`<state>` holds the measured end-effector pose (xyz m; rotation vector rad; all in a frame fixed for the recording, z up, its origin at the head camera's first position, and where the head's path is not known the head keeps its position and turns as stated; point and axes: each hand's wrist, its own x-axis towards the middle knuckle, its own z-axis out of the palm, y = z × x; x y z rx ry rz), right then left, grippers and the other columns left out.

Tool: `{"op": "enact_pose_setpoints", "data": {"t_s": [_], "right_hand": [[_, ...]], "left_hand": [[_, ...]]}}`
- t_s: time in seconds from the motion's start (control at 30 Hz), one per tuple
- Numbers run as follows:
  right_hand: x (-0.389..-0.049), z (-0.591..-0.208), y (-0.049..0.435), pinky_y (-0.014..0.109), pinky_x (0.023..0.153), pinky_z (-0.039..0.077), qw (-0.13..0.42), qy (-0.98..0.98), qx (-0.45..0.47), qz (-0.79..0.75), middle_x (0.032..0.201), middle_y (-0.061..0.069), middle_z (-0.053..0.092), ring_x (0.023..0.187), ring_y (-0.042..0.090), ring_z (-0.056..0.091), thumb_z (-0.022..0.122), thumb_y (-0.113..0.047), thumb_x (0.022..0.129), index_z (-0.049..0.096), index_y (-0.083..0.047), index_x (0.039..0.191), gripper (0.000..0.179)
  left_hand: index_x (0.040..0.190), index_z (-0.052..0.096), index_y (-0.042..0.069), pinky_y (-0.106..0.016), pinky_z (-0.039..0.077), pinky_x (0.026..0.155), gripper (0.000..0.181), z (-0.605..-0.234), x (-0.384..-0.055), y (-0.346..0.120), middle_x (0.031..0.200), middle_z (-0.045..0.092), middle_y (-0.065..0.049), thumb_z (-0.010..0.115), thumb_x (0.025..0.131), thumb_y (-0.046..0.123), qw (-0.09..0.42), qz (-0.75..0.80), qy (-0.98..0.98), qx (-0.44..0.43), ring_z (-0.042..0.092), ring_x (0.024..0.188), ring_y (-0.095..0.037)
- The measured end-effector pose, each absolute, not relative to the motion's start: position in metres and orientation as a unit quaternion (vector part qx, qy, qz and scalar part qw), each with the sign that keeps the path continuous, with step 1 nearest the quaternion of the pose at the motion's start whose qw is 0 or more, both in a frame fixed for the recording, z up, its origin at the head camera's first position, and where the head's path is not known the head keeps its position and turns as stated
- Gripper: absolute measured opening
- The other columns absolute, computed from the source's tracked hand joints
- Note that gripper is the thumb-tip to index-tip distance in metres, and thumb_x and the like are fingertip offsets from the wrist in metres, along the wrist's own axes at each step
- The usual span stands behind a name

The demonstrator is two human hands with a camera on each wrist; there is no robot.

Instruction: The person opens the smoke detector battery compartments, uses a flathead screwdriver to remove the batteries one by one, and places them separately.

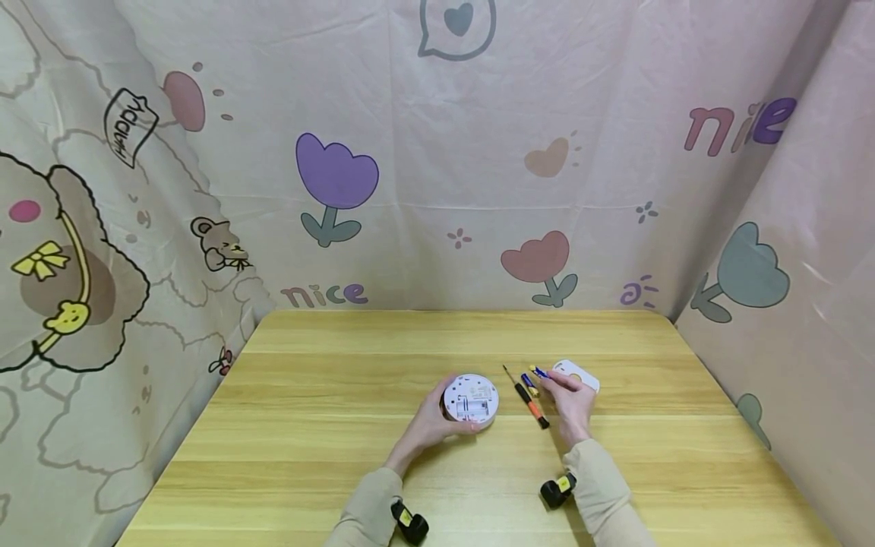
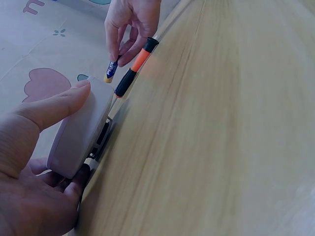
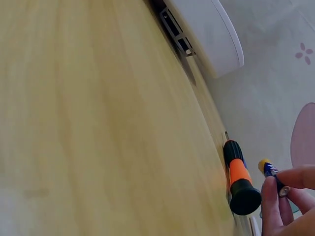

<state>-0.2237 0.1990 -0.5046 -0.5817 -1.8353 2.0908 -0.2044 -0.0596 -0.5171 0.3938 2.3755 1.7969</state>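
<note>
My left hand (image 1: pixel 431 420) grips a round white device (image 1: pixel 481 391) by its rim, with its flat face and an uncovered battery compartment turned up. In the left wrist view the thumb lies along the side of the white housing (image 2: pixel 81 130). Between thumb and fingertips, my right hand (image 1: pixel 573 401) pinches a small blue battery with a yellow end (image 3: pixel 272 172), above the table. A second blue and yellow battery (image 1: pixel 528 384) lies just left of that hand. Beside it is a screwdriver (image 1: pixel 532 406) with a black and orange handle, its thin shaft pointing away.
A white rounded cover (image 1: pixel 589 381) lies behind the right hand, partly hidden by it. Black wrist cameras (image 1: pixel 410 524) are strapped over both beige sleeves (image 1: pixel 601 486). A printed curtain (image 1: pixel 437 175) hangs behind the wooden table (image 1: pixel 328 395) and along its sides.
</note>
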Motion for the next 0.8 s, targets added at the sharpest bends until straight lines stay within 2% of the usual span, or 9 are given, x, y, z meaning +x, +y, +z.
{"op": "enact_pose_setpoints", "data": {"t_s": [0.2, 0.43, 0.6, 0.8], "right_hand": [[-0.225, -0.505, 0.202, 0.015, 0.068, 0.059, 0.124, -0.643, -0.194, 0.73, 0.072, -0.014, 0.07, 0.067, 0.0, 0.068, 0.073, 0.009, 0.08, 0.074, 0.011, 0.105, 0.025], [-0.226, -0.509, 0.204, 0.012, 0.065, 0.057, 0.112, -0.679, -0.201, 0.697, 0.071, -0.013, 0.071, 0.067, -0.004, 0.065, 0.073, 0.008, 0.08, 0.068, 0.016, 0.112, 0.034], [-0.225, -0.509, 0.207, 0.011, 0.065, 0.057, 0.103, -0.709, -0.192, 0.671, 0.079, -0.005, 0.075, 0.068, -0.004, 0.064, 0.073, 0.005, 0.081, 0.069, 0.015, 0.113, 0.034], [-0.226, -0.51, 0.212, 0.009, 0.063, 0.049, 0.102, -0.793, -0.164, 0.578, 0.083, 0.003, 0.078, 0.069, -0.006, 0.058, 0.075, -0.003, 0.081, 0.075, 0.007, 0.107, 0.027]], "left_hand": [[0.155, 0.032, 0.001, -0.064, 0.028, 0.121, 0.106, -0.517, -0.204, -0.059, 0.151, 0.045, -0.026, 0.091, 0.067, 0.011, 0.071, 0.596, 0.79, 0.13, 0.044, 0.139, -0.045], [0.155, 0.033, 0.001, -0.065, 0.027, 0.121, 0.106, -0.517, -0.204, -0.059, 0.151, 0.046, -0.026, 0.092, 0.067, 0.011, 0.07, 0.591, 0.793, 0.127, 0.043, 0.14, -0.044], [0.154, 0.034, 0.001, -0.064, 0.029, 0.12, 0.105, -0.517, -0.204, -0.059, 0.15, 0.047, -0.025, 0.092, 0.067, 0.011, 0.069, 0.593, 0.792, 0.129, 0.045, 0.138, -0.043], [0.154, 0.033, 0.001, -0.063, 0.029, 0.121, 0.104, -0.517, -0.204, -0.059, 0.15, 0.047, -0.026, 0.091, 0.068, 0.011, 0.071, 0.596, 0.789, 0.13, 0.045, 0.138, -0.044]]}}
